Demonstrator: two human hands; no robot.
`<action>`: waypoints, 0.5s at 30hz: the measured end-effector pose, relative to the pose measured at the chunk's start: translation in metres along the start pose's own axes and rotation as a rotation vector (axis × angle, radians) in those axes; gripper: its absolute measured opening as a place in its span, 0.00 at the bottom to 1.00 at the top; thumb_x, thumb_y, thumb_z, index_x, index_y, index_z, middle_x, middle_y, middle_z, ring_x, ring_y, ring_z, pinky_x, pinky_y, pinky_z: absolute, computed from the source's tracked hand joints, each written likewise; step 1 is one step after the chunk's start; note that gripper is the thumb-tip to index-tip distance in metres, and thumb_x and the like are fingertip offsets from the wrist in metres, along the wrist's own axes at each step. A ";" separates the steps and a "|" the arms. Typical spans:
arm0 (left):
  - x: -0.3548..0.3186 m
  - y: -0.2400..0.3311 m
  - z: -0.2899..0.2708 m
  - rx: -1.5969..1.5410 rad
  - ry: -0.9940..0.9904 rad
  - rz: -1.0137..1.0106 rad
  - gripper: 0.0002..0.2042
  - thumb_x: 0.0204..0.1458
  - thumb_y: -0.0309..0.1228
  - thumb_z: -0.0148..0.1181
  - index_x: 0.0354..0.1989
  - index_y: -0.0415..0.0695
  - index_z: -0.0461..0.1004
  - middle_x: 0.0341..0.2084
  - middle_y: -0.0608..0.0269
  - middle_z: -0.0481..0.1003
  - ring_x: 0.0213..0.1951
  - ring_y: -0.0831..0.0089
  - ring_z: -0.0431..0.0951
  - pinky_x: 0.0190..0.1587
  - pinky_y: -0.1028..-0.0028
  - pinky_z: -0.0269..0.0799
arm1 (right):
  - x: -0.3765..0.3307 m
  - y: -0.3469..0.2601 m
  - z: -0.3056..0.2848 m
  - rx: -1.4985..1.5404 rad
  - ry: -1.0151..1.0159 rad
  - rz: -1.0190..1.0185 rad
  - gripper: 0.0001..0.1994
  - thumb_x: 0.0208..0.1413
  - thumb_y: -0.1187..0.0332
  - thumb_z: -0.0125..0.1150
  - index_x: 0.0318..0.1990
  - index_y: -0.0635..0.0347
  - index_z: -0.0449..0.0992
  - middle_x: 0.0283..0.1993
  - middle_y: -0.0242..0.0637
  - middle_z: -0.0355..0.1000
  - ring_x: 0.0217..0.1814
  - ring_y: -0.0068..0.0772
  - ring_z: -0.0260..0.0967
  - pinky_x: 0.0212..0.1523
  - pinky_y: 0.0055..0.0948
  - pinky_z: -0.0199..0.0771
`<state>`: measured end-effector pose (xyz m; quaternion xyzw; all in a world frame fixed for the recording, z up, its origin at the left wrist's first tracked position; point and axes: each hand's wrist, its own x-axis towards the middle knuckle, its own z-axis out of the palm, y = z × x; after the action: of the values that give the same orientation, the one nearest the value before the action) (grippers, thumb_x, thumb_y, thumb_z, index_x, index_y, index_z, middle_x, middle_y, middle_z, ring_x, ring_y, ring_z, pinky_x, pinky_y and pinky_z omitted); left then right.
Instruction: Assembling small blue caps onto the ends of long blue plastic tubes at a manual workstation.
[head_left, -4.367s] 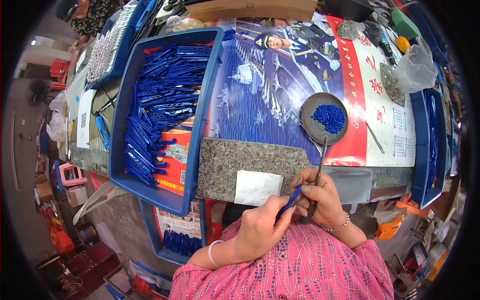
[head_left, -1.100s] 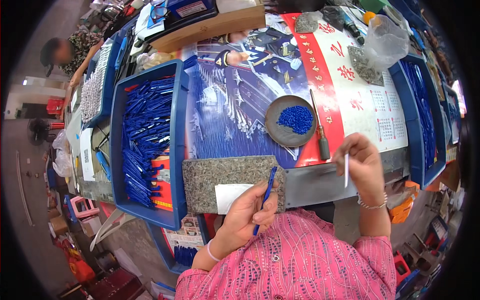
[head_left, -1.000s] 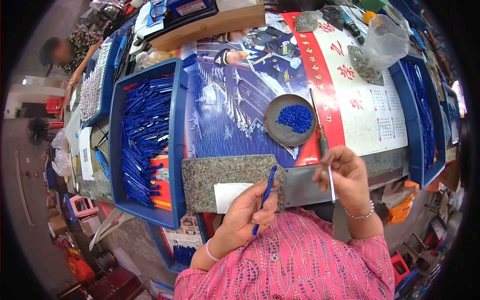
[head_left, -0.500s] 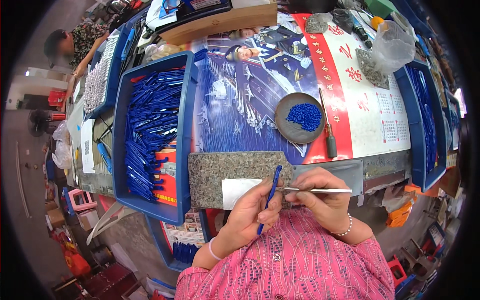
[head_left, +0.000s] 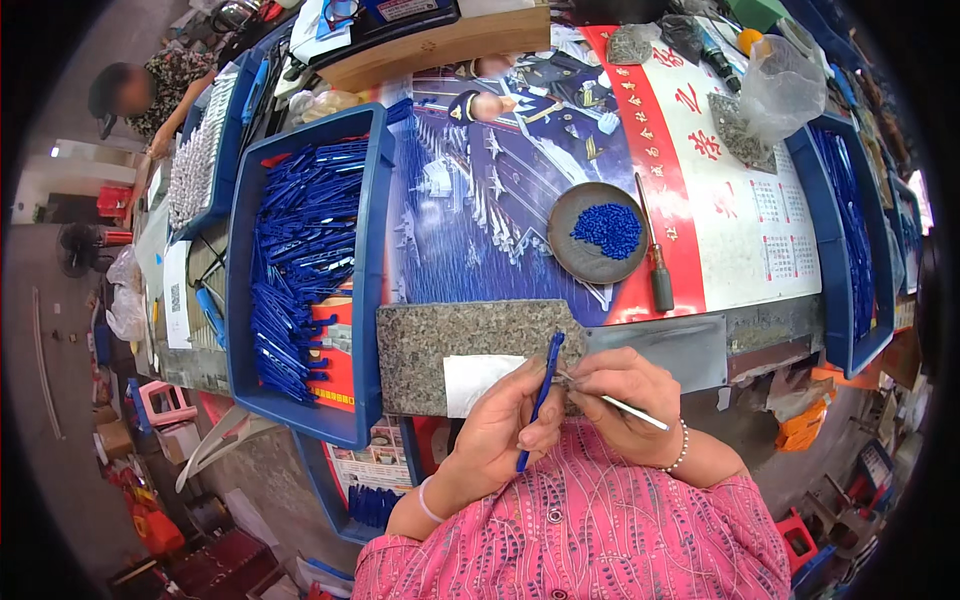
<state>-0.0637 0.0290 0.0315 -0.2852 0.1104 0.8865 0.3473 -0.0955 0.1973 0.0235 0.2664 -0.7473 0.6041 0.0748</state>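
A: State of the hands?

B: Left hand (head_left: 500,425): fingers curled round a blue pen (head_left: 543,398), lower centre of frame, tilted, upper end leaning right. Right hand (head_left: 628,392): just beside it, fingers pinched on a slim white rod (head_left: 640,414) slanting toward lower right.

A: Outward?

B: Speckled slab (head_left: 460,328) bearing white paper (head_left: 468,382), centre. Round dish (head_left: 572,258) of blue pellets (head_left: 607,230), right of centre; dark-handled tool (head_left: 661,285) beside it.

A: Farther?

B: Blue tray (head_left: 376,190) of blue pieces (head_left: 310,205), left of frame.
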 end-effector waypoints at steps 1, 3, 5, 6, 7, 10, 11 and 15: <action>0.000 0.000 0.000 0.001 0.001 -0.002 0.08 0.62 0.36 0.38 0.37 0.48 0.62 0.17 0.68 0.66 0.11 0.83 0.59 0.14 0.82 0.53 | 0.000 0.000 0.000 0.000 0.002 0.001 0.10 0.40 0.81 0.65 0.33 0.62 0.73 0.34 0.43 0.74 0.31 0.34 0.73 0.29 0.26 0.73; 0.001 -0.001 0.000 0.053 0.037 0.030 0.08 0.62 0.36 0.39 0.38 0.47 0.63 0.18 0.68 0.67 0.13 0.83 0.60 0.15 0.83 0.54 | 0.000 0.001 -0.001 -0.061 -0.016 -0.048 0.11 0.39 0.80 0.65 0.33 0.63 0.73 0.34 0.41 0.73 0.30 0.35 0.73 0.26 0.27 0.72; 0.001 -0.002 0.003 0.101 0.046 0.053 0.08 0.62 0.36 0.40 0.38 0.47 0.63 0.18 0.68 0.67 0.13 0.83 0.60 0.15 0.83 0.54 | 0.000 0.001 -0.001 -0.093 -0.023 -0.077 0.12 0.38 0.80 0.65 0.33 0.63 0.73 0.34 0.41 0.73 0.30 0.35 0.73 0.26 0.27 0.72; 0.001 -0.003 0.004 0.147 0.055 0.080 0.08 0.61 0.36 0.41 0.39 0.47 0.63 0.19 0.68 0.67 0.14 0.83 0.61 0.16 0.83 0.54 | 0.000 0.002 -0.001 -0.123 -0.033 -0.109 0.12 0.38 0.80 0.65 0.33 0.63 0.73 0.34 0.40 0.73 0.30 0.35 0.73 0.25 0.27 0.72; 0.002 -0.003 0.004 0.148 0.056 0.079 0.08 0.61 0.36 0.41 0.39 0.47 0.63 0.19 0.68 0.67 0.14 0.83 0.61 0.16 0.83 0.54 | 0.000 0.001 -0.001 -0.124 -0.031 -0.108 0.12 0.38 0.80 0.65 0.33 0.63 0.73 0.34 0.40 0.73 0.30 0.35 0.73 0.25 0.27 0.72; 0.004 -0.005 0.003 0.210 0.045 0.131 0.08 0.61 0.36 0.42 0.39 0.46 0.63 0.19 0.68 0.68 0.15 0.84 0.61 0.16 0.84 0.55 | 0.004 -0.001 -0.005 -0.186 -0.061 -0.112 0.12 0.38 0.80 0.64 0.34 0.63 0.72 0.33 0.39 0.72 0.30 0.35 0.73 0.26 0.27 0.72; 0.004 -0.005 0.003 0.226 0.048 0.133 0.08 0.61 0.36 0.43 0.39 0.46 0.63 0.20 0.67 0.68 0.15 0.83 0.61 0.17 0.84 0.55 | 0.007 -0.001 -0.008 -0.149 -0.093 -0.060 0.11 0.39 0.80 0.64 0.34 0.62 0.72 0.33 0.38 0.72 0.30 0.36 0.73 0.27 0.27 0.72; 0.004 -0.007 0.005 0.248 0.055 0.126 0.07 0.60 0.36 0.44 0.40 0.48 0.63 0.21 0.66 0.68 0.15 0.83 0.62 0.17 0.84 0.56 | 0.029 0.007 -0.026 0.080 -0.286 0.227 0.07 0.42 0.79 0.63 0.31 0.64 0.74 0.31 0.37 0.73 0.30 0.31 0.72 0.31 0.24 0.71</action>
<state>-0.0633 0.0378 0.0331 -0.2566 0.2463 0.8779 0.3206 -0.1285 0.2136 0.0366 0.2662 -0.7510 0.5938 -0.1116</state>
